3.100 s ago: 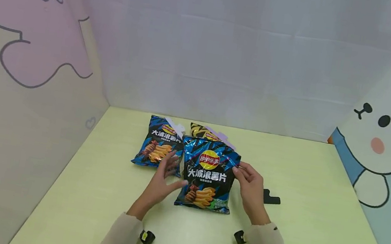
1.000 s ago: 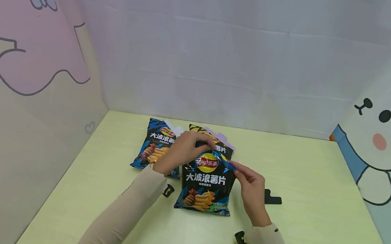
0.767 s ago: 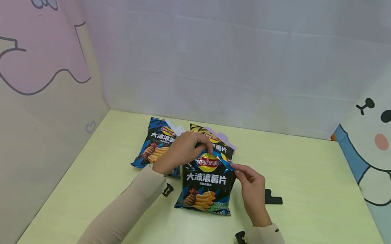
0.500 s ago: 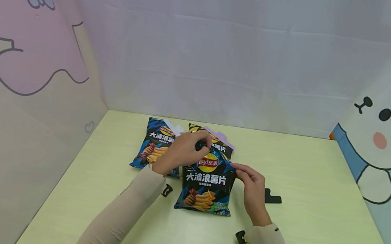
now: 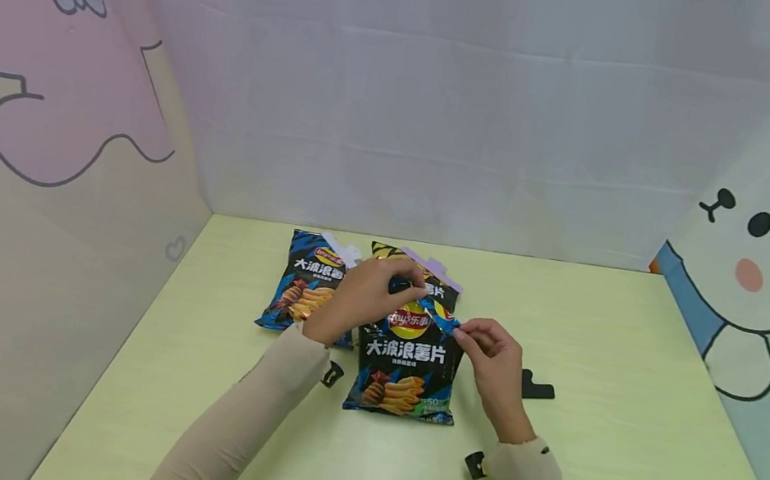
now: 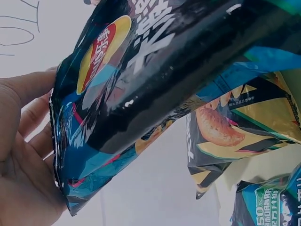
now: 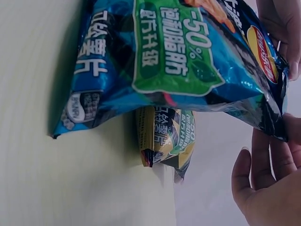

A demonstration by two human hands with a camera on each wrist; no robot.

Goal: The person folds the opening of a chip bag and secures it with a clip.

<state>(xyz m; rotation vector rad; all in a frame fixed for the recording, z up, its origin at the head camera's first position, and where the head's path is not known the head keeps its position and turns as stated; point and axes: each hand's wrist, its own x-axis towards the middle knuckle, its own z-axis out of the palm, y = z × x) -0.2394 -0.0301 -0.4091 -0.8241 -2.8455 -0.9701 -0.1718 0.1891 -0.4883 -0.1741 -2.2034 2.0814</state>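
A blue-and-black bag of potato chips (image 5: 406, 368) stands in the middle of the table, its top edge folded forward. My left hand (image 5: 370, 292) reaches over its upper left and pinches the top edge between thumb and fingers. At the upper right corner, my right hand (image 5: 495, 364) pinches the folded edge. In the left wrist view, the bag (image 6: 155, 80) tilts close to the camera, with my left hand (image 6: 28, 155) along its edge. The right wrist view shows my right hand (image 7: 270, 183) at the bag's corner, the inner fingertips partly hidden.
Behind on the left lies another blue chip bag (image 5: 299, 285) with a white clip (image 5: 342, 250) across its top corner. A yellow-and-black chip bag (image 5: 386, 253) with a lilac clip (image 5: 435, 267) is behind the front bag. A black clip-like piece (image 5: 537, 391) lies right of my right hand.
My left hand has moved from the bag's left side up over its top. The top edge, upright earlier, is now folded forward. My right hand has stayed at the right corner.
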